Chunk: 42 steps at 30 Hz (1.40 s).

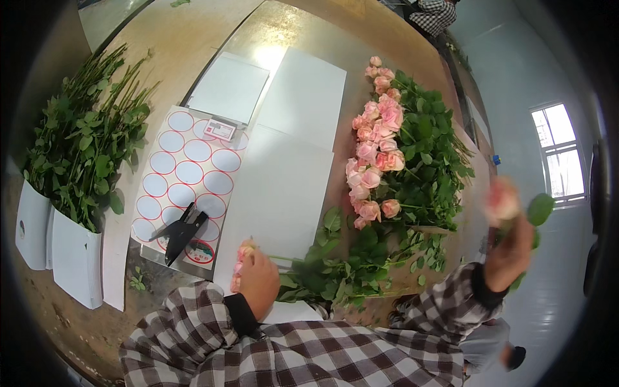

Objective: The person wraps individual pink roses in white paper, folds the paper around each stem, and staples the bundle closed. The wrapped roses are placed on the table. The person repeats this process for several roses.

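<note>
My left hand [261,278] lies over several pink roses [237,268] at the near edge of a white sheet [285,193], its fingers on the blooms; their leafy stems [329,280] stretch to the right. Raised at the right, my right hand [513,251] grips a pink rose [503,200], blurred, with green leaves beside it. Between the hands and farther back, a row of pink roses [382,130] lies on the table, blooms to the left and leaves to the right. A black stapler [181,234] rests on a sheet of round red-rimmed labels [188,171].
At left, wrapped bundles of leafy stems [82,145] lie in white corrugated sleeves [77,261]. More white sheets [229,87] and a small printed box [220,129] are farther back. Loose leaves [425,256] lie near the table edge. Another person [433,17] is at the far right.
</note>
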Each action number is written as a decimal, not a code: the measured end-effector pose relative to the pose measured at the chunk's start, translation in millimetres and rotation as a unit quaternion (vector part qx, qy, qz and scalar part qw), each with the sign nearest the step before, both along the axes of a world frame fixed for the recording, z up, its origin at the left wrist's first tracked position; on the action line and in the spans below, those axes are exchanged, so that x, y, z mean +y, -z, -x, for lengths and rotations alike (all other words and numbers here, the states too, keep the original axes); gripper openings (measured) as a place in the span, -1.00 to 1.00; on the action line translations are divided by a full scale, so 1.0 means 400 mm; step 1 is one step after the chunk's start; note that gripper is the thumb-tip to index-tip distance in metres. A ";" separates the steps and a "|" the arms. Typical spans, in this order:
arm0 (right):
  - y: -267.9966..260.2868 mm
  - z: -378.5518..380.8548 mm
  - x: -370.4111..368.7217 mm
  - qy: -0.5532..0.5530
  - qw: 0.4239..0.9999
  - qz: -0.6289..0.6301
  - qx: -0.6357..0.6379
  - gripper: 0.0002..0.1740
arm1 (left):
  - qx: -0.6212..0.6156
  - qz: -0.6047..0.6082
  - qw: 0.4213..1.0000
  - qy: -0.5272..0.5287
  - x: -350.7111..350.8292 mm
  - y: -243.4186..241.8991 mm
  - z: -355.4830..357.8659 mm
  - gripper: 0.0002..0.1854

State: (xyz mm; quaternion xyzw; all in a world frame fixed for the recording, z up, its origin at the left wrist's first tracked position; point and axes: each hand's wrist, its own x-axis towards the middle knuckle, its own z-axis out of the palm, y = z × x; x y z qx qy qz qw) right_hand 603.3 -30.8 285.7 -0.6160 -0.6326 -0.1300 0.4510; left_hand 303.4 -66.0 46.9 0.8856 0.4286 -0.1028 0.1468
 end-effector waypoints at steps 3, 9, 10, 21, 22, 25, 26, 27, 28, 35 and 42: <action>0.138 0.138 0.020 0.001 0.893 0.304 -0.331 -0.76 | 0.013 -0.059 0.998 0.020 0.003 -0.017 0.004 -0.60; 0.601 0.330 0.018 -0.262 0.841 0.458 -0.120 -0.80 | -0.029 -0.059 0.997 -0.048 0.001 -0.014 -0.002 -0.73; 0.638 0.339 0.016 -0.267 0.838 0.464 -0.105 -0.81 | -0.038 -0.090 0.994 -0.050 -0.001 -0.012 0.002 -0.75; 0.744 0.341 0.011 -0.287 0.844 0.449 -0.056 -0.80 | -0.092 -0.114 0.984 -0.106 0.008 0.003 -0.012 -0.66; 0.744 0.348 0.010 -0.299 0.831 0.466 -0.058 -0.79 | -0.092 -0.111 0.984 -0.104 0.009 0.009 -0.009 -0.62; 0.698 0.331 0.026 -0.292 0.844 0.441 -0.085 -0.80 | -0.076 -0.081 0.991 -0.081 0.013 0.026 -0.006 -0.52; 0.670 0.311 0.038 -0.283 0.858 0.418 -0.097 -0.80 | -0.054 -0.057 0.995 -0.061 0.016 0.029 -0.006 -0.49; 0.641 0.287 0.053 -0.297 0.858 0.404 -0.114 -0.81 | -0.071 -0.063 0.993 -0.071 0.021 0.030 -0.006 -0.50; 0.603 0.235 0.070 -0.236 0.906 0.336 -0.103 -0.80 | -0.069 -0.039 0.994 -0.070 0.024 0.029 -0.005 -0.51; 0.529 -0.252 0.120 0.164 0.847 0.454 -0.221 -0.57 | -0.115 0.040 0.990 -0.067 0.062 0.006 -0.001 -0.58; 0.593 -0.419 0.084 0.017 0.912 0.351 -0.210 -0.64 | -0.103 -0.011 0.994 -0.027 0.069 -0.002 -0.001 -0.59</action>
